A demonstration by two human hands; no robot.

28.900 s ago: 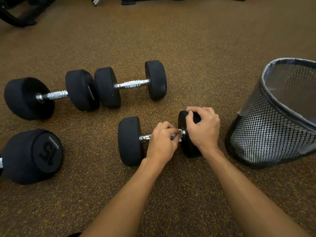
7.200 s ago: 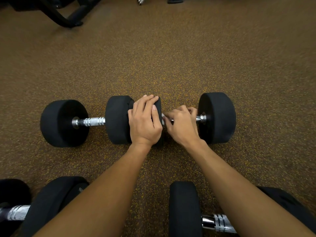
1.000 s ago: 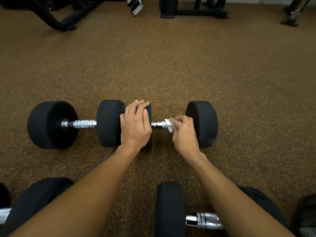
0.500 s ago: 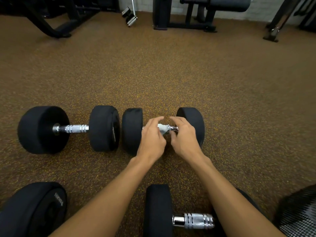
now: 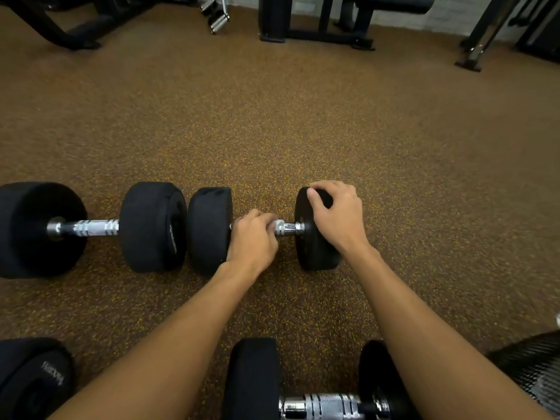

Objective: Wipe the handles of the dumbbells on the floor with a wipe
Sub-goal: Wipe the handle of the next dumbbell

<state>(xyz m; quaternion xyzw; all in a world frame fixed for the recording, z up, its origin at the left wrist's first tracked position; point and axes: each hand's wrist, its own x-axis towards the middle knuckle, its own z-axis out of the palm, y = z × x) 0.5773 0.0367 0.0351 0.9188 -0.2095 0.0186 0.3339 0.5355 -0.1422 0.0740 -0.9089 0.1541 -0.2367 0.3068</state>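
Left hand (image 5: 251, 241) grips chrome handle (image 5: 291, 228) of black round-headed dumbbell (image 5: 209, 231); right hand (image 5: 336, 216) clasps its rubber head (image 5: 312, 253) at 3 o'clock.

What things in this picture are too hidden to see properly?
Head view:
- Wipe: nearly all hidden inside the left hand.
- Handle it grips: mostly covered by that hand.
- Mesh bin: cut off by the right edge.
- Lettering on the near-left dumbbell: too blurred to read.

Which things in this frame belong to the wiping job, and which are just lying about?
Job: left hand holding the wipe on the far right dumbbell; right hand gripping its head; far left dumbbell; near middle dumbbell; near left dumbbell.
Lying about: mesh bin; gym machines.
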